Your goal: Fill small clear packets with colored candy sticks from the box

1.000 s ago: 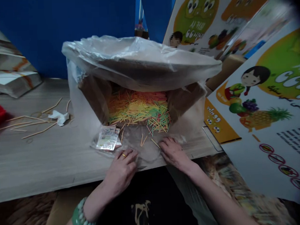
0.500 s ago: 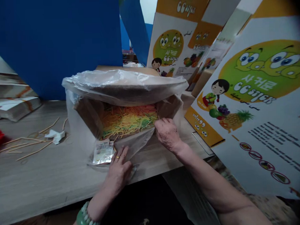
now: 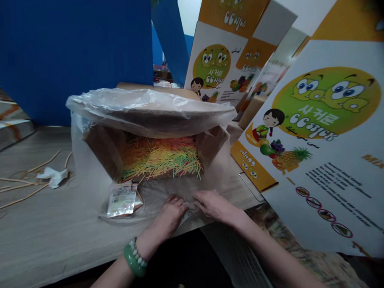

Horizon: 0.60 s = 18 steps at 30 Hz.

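Worktop [image 3: 28, 250], L. to R.: bent sticks [image 3: 44, 162]; white scrap [image 3: 53, 176]; silver packets [image 3: 121, 200] on near part of plastic bag [image 3: 146, 101], draped over open box [image 3: 102, 150], centre, w/ coloured sticks [image 3: 162, 158] inside; L. hand [image 3: 171, 216], fingers curled on bag's near edge, grip can't tell; R. hand [image 3: 215, 205], just beside, fingers bunched there, ditto; printed carton [image 3: 312, 156].

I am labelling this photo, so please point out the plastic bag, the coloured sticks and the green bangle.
Plastic bag [image 3: 130, 102]: head view, on its raised back part.
Coloured sticks [image 3: 161, 159]: head view, middle of the pile.
Green bangle [image 3: 132, 260]: head view, on its outer band.
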{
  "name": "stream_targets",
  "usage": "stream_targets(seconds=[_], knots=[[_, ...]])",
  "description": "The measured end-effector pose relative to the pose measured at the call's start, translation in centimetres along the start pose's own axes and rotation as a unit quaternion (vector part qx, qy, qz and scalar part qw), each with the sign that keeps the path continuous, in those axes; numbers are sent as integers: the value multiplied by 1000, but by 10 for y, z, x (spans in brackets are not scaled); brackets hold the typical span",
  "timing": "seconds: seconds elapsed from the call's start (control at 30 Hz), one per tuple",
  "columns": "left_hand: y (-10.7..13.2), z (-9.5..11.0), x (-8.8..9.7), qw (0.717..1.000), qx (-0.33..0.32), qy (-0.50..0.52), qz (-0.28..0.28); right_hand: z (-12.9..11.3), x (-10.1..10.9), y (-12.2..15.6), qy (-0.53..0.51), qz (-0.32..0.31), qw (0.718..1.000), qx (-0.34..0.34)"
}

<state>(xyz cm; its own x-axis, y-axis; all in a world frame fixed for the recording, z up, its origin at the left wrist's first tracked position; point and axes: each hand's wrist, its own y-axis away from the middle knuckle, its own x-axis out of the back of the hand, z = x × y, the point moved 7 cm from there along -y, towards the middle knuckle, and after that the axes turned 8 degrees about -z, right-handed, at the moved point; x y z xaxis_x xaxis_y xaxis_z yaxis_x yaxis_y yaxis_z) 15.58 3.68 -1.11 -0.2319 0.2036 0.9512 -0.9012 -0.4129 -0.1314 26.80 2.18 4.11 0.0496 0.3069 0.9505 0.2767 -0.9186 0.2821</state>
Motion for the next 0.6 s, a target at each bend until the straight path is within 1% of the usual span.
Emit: stream_targets(seconds=[0.03, 0.1, 0.2, 0.23, 0.3, 0.4, 0.47, 0.5, 0.57, 0.6], knots=[[1, -2, -1, 1000, 0, -1, 13, 5, 7, -9, 8, 13, 1000, -15], [4, -3, 0, 999, -4, -5, 35, 17, 21, -34, 45, 58, 996, -47], [7, -2, 3, 999, -10, -2, 45, 37, 28, -78, 71, 93, 990, -83], [7, -2, 4, 999, -10, 2, 40, 42, 27, -90, 79, 105, 988, -82], [7, -3, 3, 1000, -4, 8, 24, 51, 25, -108, 107, 132, 984, -57], [6, -8, -2, 1000, 11, 20, 1, 62, 21, -122, 136, 160, 978, -1], [6, -10, -7, 999, 21, 31, -12, 73, 22, -127, 107, 175, 979, 11], [6, -10, -9, 999, 25, 39, -18, 81, 24, -130, 71, 185, 980, 1], [8, -8, -13, 997, 33, 64, -25, 98, 30, -136, -46, 207, 976, -42], [10, -6, -15, 996, 36, 82, -25, 107, 33, -139, -117, 221, 966, -64]])
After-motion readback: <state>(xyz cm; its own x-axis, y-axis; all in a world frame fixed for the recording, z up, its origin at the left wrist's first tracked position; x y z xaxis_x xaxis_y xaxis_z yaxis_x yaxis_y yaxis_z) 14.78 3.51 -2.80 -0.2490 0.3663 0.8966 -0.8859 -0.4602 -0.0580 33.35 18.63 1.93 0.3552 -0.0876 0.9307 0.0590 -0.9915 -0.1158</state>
